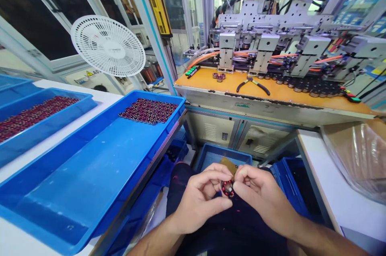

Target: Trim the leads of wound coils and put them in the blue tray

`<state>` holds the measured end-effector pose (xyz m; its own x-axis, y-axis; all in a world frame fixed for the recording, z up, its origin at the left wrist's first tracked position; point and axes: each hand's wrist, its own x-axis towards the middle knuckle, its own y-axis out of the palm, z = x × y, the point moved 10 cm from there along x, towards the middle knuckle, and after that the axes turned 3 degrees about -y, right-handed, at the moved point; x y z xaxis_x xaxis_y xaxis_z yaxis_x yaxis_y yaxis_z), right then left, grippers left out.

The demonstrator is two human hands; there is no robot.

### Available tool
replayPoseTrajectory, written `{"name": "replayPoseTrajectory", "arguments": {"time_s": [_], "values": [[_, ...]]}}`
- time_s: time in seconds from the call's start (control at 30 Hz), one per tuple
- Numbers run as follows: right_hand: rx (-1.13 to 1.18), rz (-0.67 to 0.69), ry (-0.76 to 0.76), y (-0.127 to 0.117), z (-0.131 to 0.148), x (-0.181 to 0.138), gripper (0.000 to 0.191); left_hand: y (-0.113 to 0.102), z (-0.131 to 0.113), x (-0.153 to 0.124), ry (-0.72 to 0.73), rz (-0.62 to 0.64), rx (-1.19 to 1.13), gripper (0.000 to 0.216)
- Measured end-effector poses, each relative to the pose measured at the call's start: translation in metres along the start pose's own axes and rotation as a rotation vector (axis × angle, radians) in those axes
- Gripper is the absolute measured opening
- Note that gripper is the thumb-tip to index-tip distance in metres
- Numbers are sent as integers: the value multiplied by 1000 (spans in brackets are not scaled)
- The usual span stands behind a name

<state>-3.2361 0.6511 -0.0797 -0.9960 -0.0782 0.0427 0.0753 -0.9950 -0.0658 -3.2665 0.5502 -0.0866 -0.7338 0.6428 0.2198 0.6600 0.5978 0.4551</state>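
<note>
Over my lap I hold a small round motor stator (pixel 227 188), dark with red spots around its ring. My left hand (pixel 202 195) is closed around its left side, thumb below and fingers above. On the other side, my right hand (pixel 261 191) pinches at its right edge with thumb and index finger. The fingertips hide part of the stator. At the left, a long blue tray (pixel 75 167) has many similar small parts (pixel 149 110) packed together at its far end.
A second blue tray (pixel 81 103) of parts stands further left. Ahead is a machine (pixel 271 43) above an orange bench top (pixel 229 87) with pliers (pixel 252 84), several stators (pixel 219 76) and a row of dark parts (pixel 313 87). A white fan (pixel 108 46) stands behind the trays.
</note>
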Motion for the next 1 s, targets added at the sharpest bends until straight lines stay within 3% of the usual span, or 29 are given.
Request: {"name": "replayPoseTrajectory", "arguments": {"time_s": [0.3, 0.47, 0.6, 0.73, 0.9, 1.0], "values": [[-64, -18, 71, -18, -9, -2, 35, 2, 8, -1, -120, 3, -125, 31], [33, 99, 101, -2, -7, -7, 32, 3, 7, 0, -128, -8, -90, 31], [-22, 146, 141, -11, -8, -13, 30, 3, 10, -1, -174, 9, -127, 30], [-158, 178, -13, -21, 19, -2, 14, 6, 22, -5, -309, 43, -104, 29], [-175, 393, -180, 7, 43, 19, 11, 16, 37, -10, -462, 95, -64, 33], [-175, 397, -177, 15, 41, 25, 16, 16, 35, -13, -452, 91, -87, 31]]}}
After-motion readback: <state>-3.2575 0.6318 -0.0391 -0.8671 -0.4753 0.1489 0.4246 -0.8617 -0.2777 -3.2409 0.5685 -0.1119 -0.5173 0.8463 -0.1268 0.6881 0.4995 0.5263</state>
